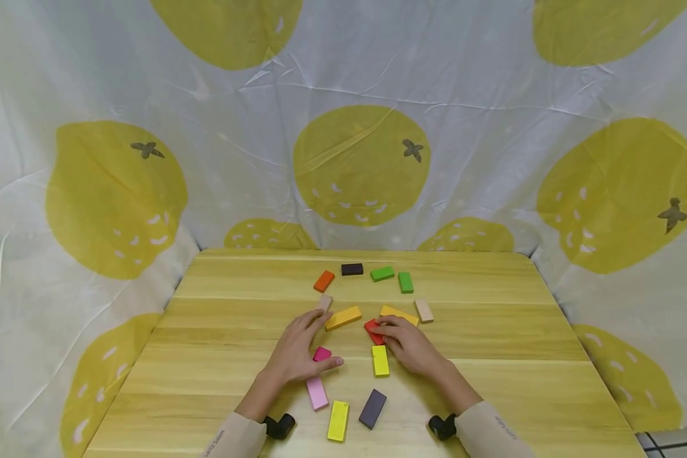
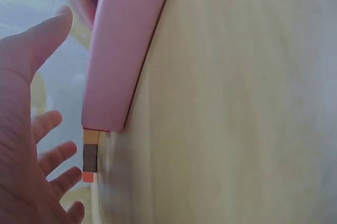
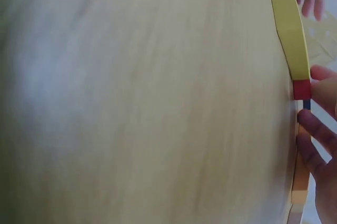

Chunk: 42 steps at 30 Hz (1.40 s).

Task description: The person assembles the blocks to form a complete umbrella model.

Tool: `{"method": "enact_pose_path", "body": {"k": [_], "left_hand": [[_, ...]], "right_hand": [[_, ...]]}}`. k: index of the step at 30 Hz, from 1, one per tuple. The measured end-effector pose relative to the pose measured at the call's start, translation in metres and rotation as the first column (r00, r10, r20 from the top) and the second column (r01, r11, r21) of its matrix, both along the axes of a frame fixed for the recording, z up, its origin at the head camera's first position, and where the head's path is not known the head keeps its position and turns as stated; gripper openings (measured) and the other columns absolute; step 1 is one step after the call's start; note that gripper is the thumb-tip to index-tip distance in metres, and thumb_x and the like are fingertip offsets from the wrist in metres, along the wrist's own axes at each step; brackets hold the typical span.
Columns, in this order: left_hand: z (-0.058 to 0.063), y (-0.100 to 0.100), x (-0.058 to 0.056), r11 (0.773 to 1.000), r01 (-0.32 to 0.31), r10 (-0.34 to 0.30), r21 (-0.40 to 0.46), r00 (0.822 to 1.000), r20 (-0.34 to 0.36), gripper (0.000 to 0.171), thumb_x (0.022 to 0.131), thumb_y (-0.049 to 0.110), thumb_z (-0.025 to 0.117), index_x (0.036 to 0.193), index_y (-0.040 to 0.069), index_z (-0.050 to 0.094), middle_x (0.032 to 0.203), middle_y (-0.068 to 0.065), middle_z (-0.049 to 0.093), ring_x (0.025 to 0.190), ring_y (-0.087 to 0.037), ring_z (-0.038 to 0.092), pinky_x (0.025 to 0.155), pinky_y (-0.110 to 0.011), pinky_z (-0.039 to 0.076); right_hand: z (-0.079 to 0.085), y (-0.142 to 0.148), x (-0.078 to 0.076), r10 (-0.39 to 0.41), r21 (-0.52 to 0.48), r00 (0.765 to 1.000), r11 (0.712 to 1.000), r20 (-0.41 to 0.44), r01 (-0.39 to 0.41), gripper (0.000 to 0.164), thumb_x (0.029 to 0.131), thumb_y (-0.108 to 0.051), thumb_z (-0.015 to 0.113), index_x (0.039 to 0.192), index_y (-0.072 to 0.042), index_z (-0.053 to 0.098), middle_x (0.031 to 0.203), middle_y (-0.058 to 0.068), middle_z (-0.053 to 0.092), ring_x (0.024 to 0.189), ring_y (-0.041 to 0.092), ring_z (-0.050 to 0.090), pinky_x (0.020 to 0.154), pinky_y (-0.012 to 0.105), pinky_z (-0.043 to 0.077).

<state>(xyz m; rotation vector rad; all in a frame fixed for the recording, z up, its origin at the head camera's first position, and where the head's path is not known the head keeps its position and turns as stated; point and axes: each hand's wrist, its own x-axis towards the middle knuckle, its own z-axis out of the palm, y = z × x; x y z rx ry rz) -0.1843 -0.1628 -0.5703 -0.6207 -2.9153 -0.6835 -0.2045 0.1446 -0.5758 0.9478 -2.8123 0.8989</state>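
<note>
My right hand [image 1: 413, 346] has its fingers and thumb at a red block [image 1: 373, 332], pinching it just beyond a yellow block [image 1: 380, 361]. In the right wrist view, the red block [image 3: 301, 90] shows an end beside the thumb, and an orange-yellow block [image 3: 300, 176] runs below the fingers. My left hand [image 1: 294, 353] holds nothing, its fingers and thumb spread apart. It hovers about a magenta block [image 1: 322, 353] and a pink block [image 1: 317, 394], both partly covered. Its fingertips reach a pale wooden block [image 1: 324, 302] and the left orange-yellow block [image 1: 343, 318].
Across the back of the wooden table [image 1: 217, 381] lie an orange block [image 1: 324, 281], a black block [image 1: 352, 270] and two green blocks [image 1: 382, 273]. Another pale block [image 1: 423, 311] is at the right. Nearer me are a yellow block [image 1: 338, 421] and a dark grey block [image 1: 373, 409].
</note>
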Motion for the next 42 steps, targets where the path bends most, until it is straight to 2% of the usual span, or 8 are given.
{"method": "enact_pose_path", "body": {"k": [5,12,19,26,29,33,36,42], "left_hand": [[0.002,0.002,0.0,1.0,-0.005,0.005,-0.011,1.0,0.017,0.106,0.076,0.083,0.064,0.162,0.028,0.036,0.164,-0.007,0.038,0.151,-0.036,0.036,0.12,-0.063,0.032],[0.001,0.004,0.001,1.0,-0.002,0.002,-0.016,1.0,0.029,0.105,0.077,0.084,0.063,0.162,0.028,0.036,0.165,-0.008,0.037,0.152,-0.035,0.035,0.12,-0.062,0.031],[-0.001,0.006,0.002,1.0,-0.001,0.001,0.002,0.999,0.038,0.103,0.078,0.081,0.064,0.161,0.026,0.038,0.165,-0.009,0.037,0.151,-0.037,0.036,0.118,-0.064,0.034],[0.0,0.012,0.003,1.0,0.013,-0.013,-0.008,1.0,0.028,0.094,0.08,0.079,0.064,0.156,0.027,0.046,0.162,-0.005,0.042,0.151,-0.034,0.037,0.119,-0.061,0.034],[0.003,0.02,0.006,1.0,0.026,-0.026,0.013,1.0,0.013,0.086,0.082,0.075,0.068,0.15,0.024,0.055,0.156,-0.005,0.049,0.147,-0.033,0.043,0.117,-0.06,0.037],[0.006,0.033,0.01,0.999,0.037,-0.037,0.024,0.999,-0.006,0.072,0.084,0.07,0.07,0.139,0.024,0.065,0.144,-0.002,0.059,0.136,-0.025,0.052,0.111,-0.053,0.045],[0.007,0.044,0.012,0.999,0.051,-0.051,0.009,0.998,-0.026,0.061,0.086,0.066,0.071,0.131,0.024,0.07,0.133,0.001,0.064,0.126,-0.02,0.057,0.106,-0.047,0.049],[0.011,0.068,0.019,0.994,0.108,-0.109,-0.021,0.99,-0.087,0.041,0.09,0.053,0.075,0.118,0.023,0.078,0.114,0.005,0.072,0.11,-0.017,0.063,0.099,-0.043,0.051]], "right_hand": [[-0.001,-0.005,0.0,-0.012,-0.011,0.998,1.0,0.064,0.013,0.031,0.103,-0.015,0.063,0.132,-0.017,0.072,0.141,-0.001,0.06,0.134,0.024,0.056,0.111,0.046,0.049],[-0.005,-0.009,0.0,-0.035,-0.043,0.998,0.998,0.059,0.037,0.028,0.102,-0.023,0.066,0.129,-0.017,0.073,0.137,-0.004,0.059,0.125,0.019,0.059,0.103,0.045,0.053],[-0.004,-0.013,0.001,-0.04,-0.078,0.993,0.996,0.111,0.048,0.029,0.102,-0.025,0.066,0.13,-0.019,0.071,0.15,0.003,0.055,0.14,0.029,0.052,0.115,0.051,0.045],[-0.004,-0.016,-0.001,-0.043,-0.081,0.994,0.995,0.105,0.052,0.029,0.101,-0.026,0.067,0.13,-0.021,0.071,0.146,0.002,0.058,0.137,0.028,0.054,0.115,0.051,0.044],[-0.005,-0.017,-0.002,-0.052,-0.087,0.992,0.994,0.116,0.062,0.029,0.101,-0.027,0.068,0.13,-0.023,0.071,0.146,0.001,0.058,0.137,0.027,0.053,0.115,0.051,0.044],[-0.003,-0.018,-0.002,-0.059,-0.09,0.989,0.993,0.137,0.072,0.031,0.101,-0.028,0.068,0.131,-0.024,0.07,0.147,0.0,0.057,0.14,0.028,0.051,0.115,0.052,0.043],[-0.003,-0.018,-0.003,-0.061,-0.088,0.988,0.993,0.14,0.074,0.032,0.101,-0.028,0.067,0.132,-0.024,0.07,0.147,0.0,0.056,0.14,0.028,0.051,0.115,0.052,0.043],[-0.004,-0.019,-0.004,-0.043,-0.106,0.991,0.993,0.125,0.056,0.029,0.103,-0.026,0.065,0.13,-0.022,0.071,0.146,0.002,0.058,0.139,0.029,0.051,0.115,0.053,0.044]]}}
